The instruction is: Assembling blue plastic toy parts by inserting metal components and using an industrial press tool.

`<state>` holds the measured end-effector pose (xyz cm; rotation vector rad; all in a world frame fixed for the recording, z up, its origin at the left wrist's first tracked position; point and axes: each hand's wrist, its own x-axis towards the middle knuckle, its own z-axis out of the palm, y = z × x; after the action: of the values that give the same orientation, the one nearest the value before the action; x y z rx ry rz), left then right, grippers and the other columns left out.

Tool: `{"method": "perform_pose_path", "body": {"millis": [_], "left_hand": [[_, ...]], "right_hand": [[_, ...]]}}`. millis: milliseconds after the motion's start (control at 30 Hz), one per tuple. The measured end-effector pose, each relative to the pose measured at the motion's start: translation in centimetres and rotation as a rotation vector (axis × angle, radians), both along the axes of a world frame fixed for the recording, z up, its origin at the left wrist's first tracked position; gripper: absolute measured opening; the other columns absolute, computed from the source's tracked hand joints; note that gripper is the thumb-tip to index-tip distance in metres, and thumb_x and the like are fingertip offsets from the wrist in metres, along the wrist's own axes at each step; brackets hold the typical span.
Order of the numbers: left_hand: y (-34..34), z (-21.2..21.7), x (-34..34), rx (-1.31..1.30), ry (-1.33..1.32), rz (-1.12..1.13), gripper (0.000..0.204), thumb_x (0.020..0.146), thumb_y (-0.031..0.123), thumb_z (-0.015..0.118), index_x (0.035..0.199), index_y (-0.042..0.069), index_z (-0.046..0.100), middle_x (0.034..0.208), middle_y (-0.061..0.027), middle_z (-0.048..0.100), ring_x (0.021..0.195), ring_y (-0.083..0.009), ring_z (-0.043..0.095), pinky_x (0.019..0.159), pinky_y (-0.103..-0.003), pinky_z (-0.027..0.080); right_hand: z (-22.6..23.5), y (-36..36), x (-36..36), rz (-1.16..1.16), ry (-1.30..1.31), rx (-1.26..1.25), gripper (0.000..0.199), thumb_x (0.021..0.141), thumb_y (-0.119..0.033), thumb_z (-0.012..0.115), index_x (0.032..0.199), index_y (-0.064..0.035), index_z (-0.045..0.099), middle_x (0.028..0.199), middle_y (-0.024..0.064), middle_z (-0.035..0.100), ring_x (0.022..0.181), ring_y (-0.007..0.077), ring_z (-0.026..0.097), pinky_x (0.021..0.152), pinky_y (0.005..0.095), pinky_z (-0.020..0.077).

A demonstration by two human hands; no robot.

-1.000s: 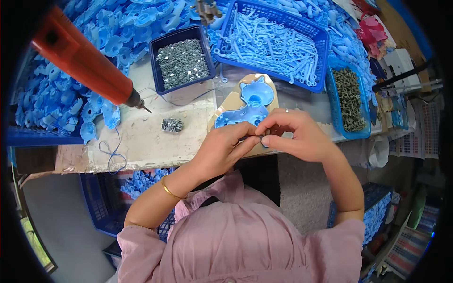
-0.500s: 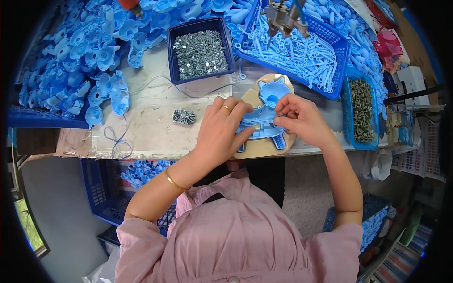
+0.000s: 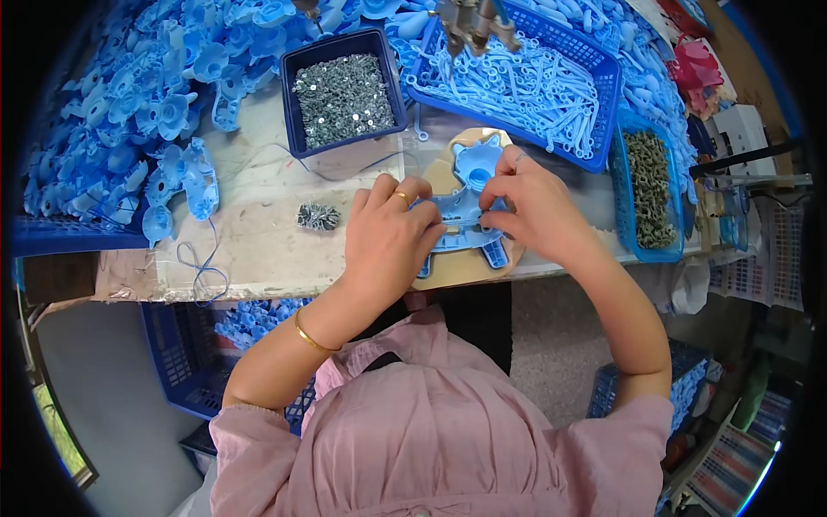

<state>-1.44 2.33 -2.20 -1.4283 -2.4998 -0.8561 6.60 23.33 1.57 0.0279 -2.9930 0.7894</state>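
A light-blue plastic toy shell (image 3: pixel 469 207), with a rounded, eared end and leg-like parts, lies on a tan board (image 3: pixel 461 274) at the table's front edge. My left hand (image 3: pixel 386 228) is over the shell's left side, its fingers curled and their tips together against it. Anything in those fingertips is hidden. From the right my right hand (image 3: pixel 536 205) reaches over the shell's middle, thumb and fingers pinched close to its surface. What they pinch is too small to make out.
A dark-blue tray (image 3: pixel 291 108) holds small metal screws; a bundle of metal pins (image 3: pixel 319 216) lies nearer. Light-blue rods fill a basket (image 3: pixel 613 95), springs a blue basket (image 3: pixel 620 207). Blue shells (image 3: pixel 172 112) pile left. Metal tool heads (image 3: pixel 472 30) hang above.
The whole view has shifted, so the table things appear further left. My left thumb has drawn in toward the fingers. Both hands stay at the shell.
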Motion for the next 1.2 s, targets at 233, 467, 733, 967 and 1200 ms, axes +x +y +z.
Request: {"method": "perform_pose_path", "body": {"millis": [233,467,733,967,1200], "left_hand": [[0.4,-0.1,0.3,-0.099,0.130,0.074,0.010,0.076,0.021,0.075,0.079,0.012,0.069,0.106,0.0011,0.063,0.097,-0.0225,0.056,0.080,-0.039,0.043],[-1.2,0.4,0.6,0.081,0.038,0.054,0.023,0.085,0.021,0.067,0.104,0.008,0.068,0.101,-0.0073,0.065,0.094,-0.0278,0.058,0.082,-0.043,0.045],[-7.1,0.8,-7.1,-0.077,0.139,0.315,0.012,0.087,0.018,0.067,0.080,0.010,0.063,0.083,-0.0073,0.061,0.085,-0.0289,0.060,0.068,-0.040,0.051],[-3.4,0.2,-16.3,-0.426,0.143,0.284,0.012,0.080,0.024,0.074,0.081,0.012,0.073,0.093,-0.0044,0.067,0.097,-0.0232,0.062,0.076,-0.039,0.050],[-1.8,-0.3,-16.6,-0.377,0.252,0.200,0.011,0.074,0.025,0.079,0.077,0.014,0.075,0.082,-0.0042,0.072,0.090,-0.0240,0.066,0.076,-0.038,0.050]], "right_hand": [[-0.6,-0.1,-1.4,0.053,-0.161,0.101,0.019,0.073,-0.005,0.076,0.091,-0.0066,0.072,0.098,0.0103,0.059,0.088,0.0305,0.063,0.075,0.0414,0.0496],[8.2,-12.9,-9.7,0.131,0.823,-0.509,0.061,0.081,-0.019,0.080,0.133,-0.0006,0.052,0.124,0.0223,0.059,0.112,0.0343,0.062,0.093,0.0425,0.0507],[12.1,-11.2,-15.6,0.224,0.396,-0.715,0.053,0.093,-0.025,0.074,0.135,0.0002,0.051,0.082,0.0019,0.060,0.069,0.0046,0.056,0.059,0.0220,0.0471],[8.7,-10.4,-13.8,0.199,0.335,-0.757,0.037,0.092,-0.015,0.071,0.121,0.0046,0.058,0.102,0.0097,0.071,0.090,0.0171,0.072,0.077,0.0284,0.0569],[7.6,-8.6,-12.6,0.080,0.390,-0.769,0.032,0.093,-0.018,0.070,0.116,0.0030,0.060,0.097,0.0097,0.071,0.081,0.0153,0.070,0.071,0.0274,0.0564]]}}
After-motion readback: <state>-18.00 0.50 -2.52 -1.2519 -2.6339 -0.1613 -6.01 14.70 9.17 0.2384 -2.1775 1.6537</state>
